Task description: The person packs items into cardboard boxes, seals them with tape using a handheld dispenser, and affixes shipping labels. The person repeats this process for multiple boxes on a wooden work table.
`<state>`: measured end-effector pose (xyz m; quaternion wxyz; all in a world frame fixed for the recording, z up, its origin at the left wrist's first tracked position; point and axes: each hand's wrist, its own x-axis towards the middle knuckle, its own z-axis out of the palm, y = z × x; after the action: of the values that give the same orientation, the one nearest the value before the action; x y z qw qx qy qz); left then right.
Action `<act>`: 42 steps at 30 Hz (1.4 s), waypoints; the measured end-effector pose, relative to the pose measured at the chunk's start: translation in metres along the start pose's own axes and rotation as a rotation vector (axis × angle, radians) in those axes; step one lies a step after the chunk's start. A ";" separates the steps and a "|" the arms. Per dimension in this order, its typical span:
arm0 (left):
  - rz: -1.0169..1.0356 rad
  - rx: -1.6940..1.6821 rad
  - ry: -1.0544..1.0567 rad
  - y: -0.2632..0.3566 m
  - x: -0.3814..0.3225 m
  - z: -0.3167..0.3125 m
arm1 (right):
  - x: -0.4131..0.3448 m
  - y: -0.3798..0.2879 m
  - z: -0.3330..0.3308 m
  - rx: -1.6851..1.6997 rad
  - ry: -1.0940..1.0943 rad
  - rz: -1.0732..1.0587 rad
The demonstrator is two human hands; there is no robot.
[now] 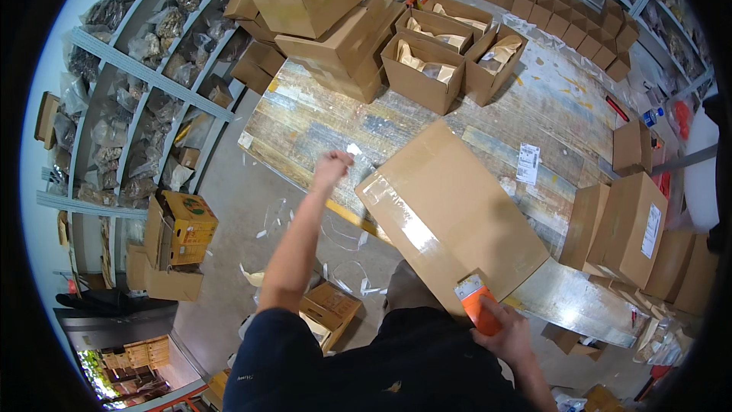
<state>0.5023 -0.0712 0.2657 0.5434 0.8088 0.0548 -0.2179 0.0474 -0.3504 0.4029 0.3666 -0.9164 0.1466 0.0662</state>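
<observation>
A large brown cardboard carton (457,200) lies at an angle on the worktable's near edge, right in front of me. Clear shiny packing tape (409,223) runs along its near-left side. My right hand (506,332) grips an orange tape dispenser (479,306), whose metal cutting end rests at or just above the carton's near corner. Off the carton's left corner, my left hand (333,169) is raised with its fingers curled in. No object shows clearly in it. A small white scrap (354,150) appears just beyond that hand.
Open cartons with brown paper (423,71) and stacked closed cartons (326,28) occupy the table's far side. A printed label (528,163) lies right of the large carton. More cartons (623,234) stand at right. Shelves of bagged goods (143,91) line the left; scraps (343,283) litter the floor.
</observation>
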 end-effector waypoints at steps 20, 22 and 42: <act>0.011 0.592 0.010 -0.004 -0.071 0.095 | -0.071 -0.006 -0.067 -0.026 -0.137 -0.023; 0.052 0.605 0.032 0.003 -0.074 0.094 | -0.115 0.033 -0.086 -0.111 -0.151 -0.024; -0.139 0.225 -0.141 -0.040 0.036 0.041 | -0.052 0.214 0.117 0.025 -0.279 0.066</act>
<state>0.5094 -0.0973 0.2041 0.4354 0.8416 0.0478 -0.3159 -0.0710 -0.4053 0.1908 0.3924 -0.8883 0.1251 0.2033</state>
